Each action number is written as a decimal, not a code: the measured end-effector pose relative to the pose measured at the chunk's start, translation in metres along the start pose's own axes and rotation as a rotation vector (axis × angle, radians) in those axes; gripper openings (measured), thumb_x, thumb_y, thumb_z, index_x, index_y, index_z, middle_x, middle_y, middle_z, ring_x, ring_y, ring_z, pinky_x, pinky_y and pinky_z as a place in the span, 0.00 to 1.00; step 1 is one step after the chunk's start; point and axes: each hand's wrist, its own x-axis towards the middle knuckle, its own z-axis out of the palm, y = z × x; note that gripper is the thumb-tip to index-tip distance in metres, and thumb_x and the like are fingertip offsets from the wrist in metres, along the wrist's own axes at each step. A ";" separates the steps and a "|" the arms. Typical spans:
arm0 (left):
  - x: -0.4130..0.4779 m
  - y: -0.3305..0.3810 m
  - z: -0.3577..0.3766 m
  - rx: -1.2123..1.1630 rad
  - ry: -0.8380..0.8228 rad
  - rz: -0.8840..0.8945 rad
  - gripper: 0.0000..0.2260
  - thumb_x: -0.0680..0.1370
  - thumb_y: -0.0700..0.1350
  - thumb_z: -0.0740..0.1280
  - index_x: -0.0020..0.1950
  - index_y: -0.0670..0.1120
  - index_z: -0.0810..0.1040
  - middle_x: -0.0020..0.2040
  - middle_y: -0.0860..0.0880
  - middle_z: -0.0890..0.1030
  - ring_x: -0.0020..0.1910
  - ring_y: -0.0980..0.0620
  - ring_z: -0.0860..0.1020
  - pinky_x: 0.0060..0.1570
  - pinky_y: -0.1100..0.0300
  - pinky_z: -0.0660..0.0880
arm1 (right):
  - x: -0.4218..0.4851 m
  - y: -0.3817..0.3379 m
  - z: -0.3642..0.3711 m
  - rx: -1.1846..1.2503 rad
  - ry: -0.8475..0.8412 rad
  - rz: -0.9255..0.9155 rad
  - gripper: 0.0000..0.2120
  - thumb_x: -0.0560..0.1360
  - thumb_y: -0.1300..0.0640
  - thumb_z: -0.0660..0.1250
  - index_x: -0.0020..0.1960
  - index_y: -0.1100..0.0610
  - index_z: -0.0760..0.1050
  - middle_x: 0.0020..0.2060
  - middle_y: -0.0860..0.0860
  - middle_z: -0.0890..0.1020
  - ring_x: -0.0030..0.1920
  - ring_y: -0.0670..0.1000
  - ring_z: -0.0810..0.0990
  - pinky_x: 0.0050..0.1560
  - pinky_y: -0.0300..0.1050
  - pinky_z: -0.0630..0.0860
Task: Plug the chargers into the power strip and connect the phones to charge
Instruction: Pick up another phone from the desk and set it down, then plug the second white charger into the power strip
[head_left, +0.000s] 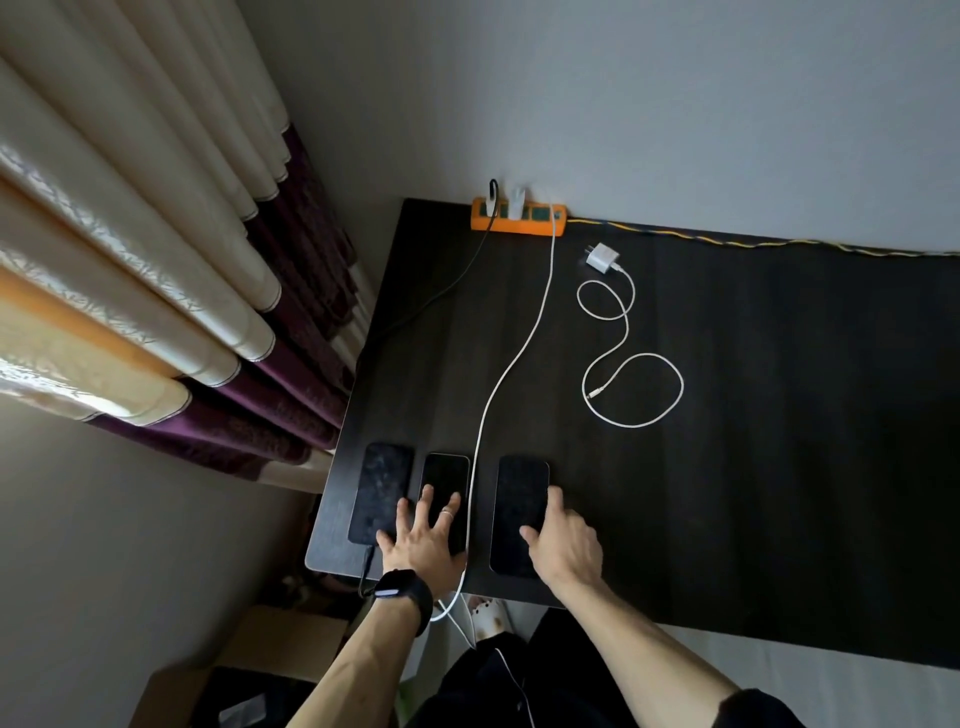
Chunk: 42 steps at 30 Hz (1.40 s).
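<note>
Fingers (427, 501) of the left hand (423, 543) were spread wide and flat on the middle phone (444, 475), a dark watch (400, 590) on the wrist behind them. Just outside the little finger lay the left phone (382, 480), a black cable (441, 296) plugged into its near end. On the thumb side a white cable (511, 364) ran past, between that hand and the right phone (519, 493). The right hand (566, 548) rested on this phone – thumb on the glass, forefinger straight along its right edge, the other fingers hidden behind the knuckles. All three phones lay side by side at the near edge of the dark table (779, 441). Well beyond the right forefinger lay a loose white charger (602, 257), unplugged, its cord (649, 415) looping back toward the hands. Farthest from the fingertips, against the wall, sat the orange power strip (524, 222) – both long cables led to it, and a white plug (515, 203) stood in it.
</note>
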 end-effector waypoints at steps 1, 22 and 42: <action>0.000 0.001 -0.002 0.002 -0.004 -0.002 0.36 0.78 0.59 0.63 0.80 0.63 0.45 0.82 0.52 0.41 0.80 0.40 0.42 0.73 0.31 0.54 | 0.000 0.001 0.000 -0.025 0.002 -0.031 0.30 0.78 0.43 0.67 0.75 0.49 0.58 0.55 0.54 0.82 0.54 0.58 0.84 0.45 0.50 0.78; 0.116 0.060 -0.115 -0.094 0.340 0.101 0.28 0.80 0.56 0.59 0.79 0.54 0.59 0.80 0.49 0.59 0.79 0.45 0.53 0.76 0.45 0.55 | 0.132 0.020 -0.130 0.170 -0.133 -0.162 0.23 0.76 0.35 0.61 0.67 0.42 0.72 0.45 0.39 0.82 0.53 0.47 0.83 0.51 0.44 0.76; 0.250 0.083 -0.090 -0.146 0.646 0.064 0.27 0.79 0.66 0.47 0.78 0.67 0.47 0.82 0.58 0.45 0.80 0.56 0.41 0.78 0.46 0.42 | 0.393 0.001 -0.207 0.051 0.332 -0.276 0.25 0.77 0.50 0.69 0.72 0.51 0.69 0.73 0.54 0.69 0.67 0.62 0.72 0.65 0.54 0.71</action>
